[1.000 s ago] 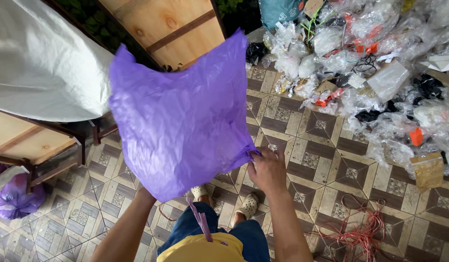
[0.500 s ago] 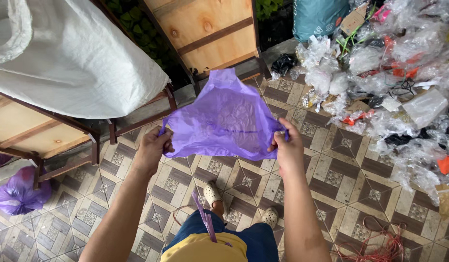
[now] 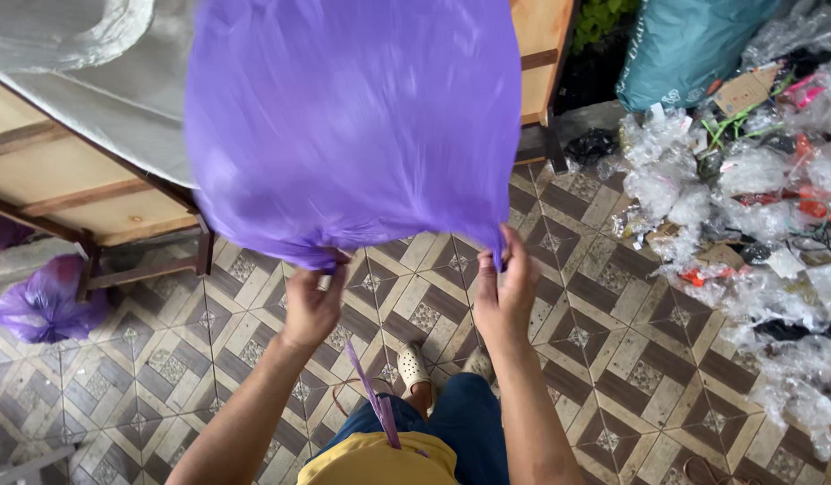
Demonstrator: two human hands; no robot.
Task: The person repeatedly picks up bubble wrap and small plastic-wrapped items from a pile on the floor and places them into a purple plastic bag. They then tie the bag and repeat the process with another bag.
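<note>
A large purple plastic bag [image 3: 352,126] billows up in front of me, filling the upper middle of the view. My left hand [image 3: 312,305] grips its lower edge on the left. My right hand [image 3: 505,292] pinches the edge on the right. Both arms reach forward from my body. A thin purple strip [image 3: 372,395] hangs down by my yellow shirt. My feet in pale shoes [image 3: 413,366] stand on the patterned tile floor [image 3: 613,359].
A wooden bench [image 3: 83,193] with a white sheet [image 3: 119,99] over it stands to the left. A knotted purple bag [image 3: 43,301] lies beneath it. A pile of clear plastic wrappers and rubbish [image 3: 747,198] covers the right. A teal sack [image 3: 694,45] stands behind.
The bag has swung up and ballooned toward the camera. My hands have come closer together and nearer to my body.
</note>
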